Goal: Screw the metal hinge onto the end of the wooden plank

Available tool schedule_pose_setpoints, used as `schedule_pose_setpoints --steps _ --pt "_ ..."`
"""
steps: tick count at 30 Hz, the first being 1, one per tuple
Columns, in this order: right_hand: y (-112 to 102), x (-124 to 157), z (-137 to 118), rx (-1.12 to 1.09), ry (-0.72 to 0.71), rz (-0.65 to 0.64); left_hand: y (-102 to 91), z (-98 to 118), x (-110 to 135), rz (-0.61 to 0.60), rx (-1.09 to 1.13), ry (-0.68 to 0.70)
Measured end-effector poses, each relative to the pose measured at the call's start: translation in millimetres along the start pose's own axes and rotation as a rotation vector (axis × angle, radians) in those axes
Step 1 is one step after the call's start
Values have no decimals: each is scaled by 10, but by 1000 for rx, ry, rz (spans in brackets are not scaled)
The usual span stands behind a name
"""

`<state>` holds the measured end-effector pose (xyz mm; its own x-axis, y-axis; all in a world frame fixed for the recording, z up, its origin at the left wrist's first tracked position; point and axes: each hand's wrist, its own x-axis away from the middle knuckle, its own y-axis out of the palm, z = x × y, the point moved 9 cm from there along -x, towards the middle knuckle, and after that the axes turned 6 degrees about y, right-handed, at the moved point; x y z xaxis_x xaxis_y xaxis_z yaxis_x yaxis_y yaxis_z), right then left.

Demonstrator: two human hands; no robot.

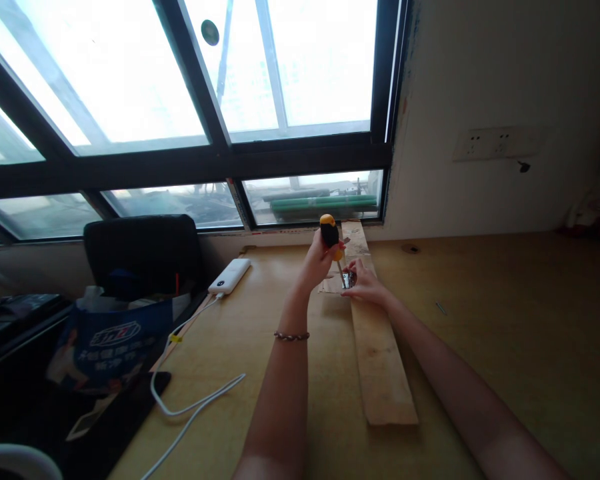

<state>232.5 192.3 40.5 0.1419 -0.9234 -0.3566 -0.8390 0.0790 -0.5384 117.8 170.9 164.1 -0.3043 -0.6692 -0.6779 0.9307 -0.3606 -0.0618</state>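
The left grip (318, 260) wraps the screwdriver (329, 233); the right grip (367, 285) pinches a small shiny piece (349, 280) near its tip, at the wooden board (384, 373). Screwdriver appears stiff, light, best held by its handle; the piece, probably slippery, by its edges.

Office-like room; desk (500, 387); chair (140, 248); window (320, 67)
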Motion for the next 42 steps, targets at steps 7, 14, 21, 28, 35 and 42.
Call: schedule_pose_setpoints --steps 7,14,21,28,35,42 --pt "-4 2 11 -35 19 -7 -78 -112 5 170 -143 -63" --pt "0 -1 11 -11 29 -7 -220 -19 59 220 -468 -127" --pt "-4 2 -2 13 21 -8 -330 44 74 209 -606 -130" --pt "-9 1 -11 32 5 1 -280 -123 64 138 -315 -155" --pt "6 0 17 -10 27 -14 -134 -140 44 29 -58 -134" --pt "-11 10 10 -48 44 -8 -226 -211 42 241 -265 -177"
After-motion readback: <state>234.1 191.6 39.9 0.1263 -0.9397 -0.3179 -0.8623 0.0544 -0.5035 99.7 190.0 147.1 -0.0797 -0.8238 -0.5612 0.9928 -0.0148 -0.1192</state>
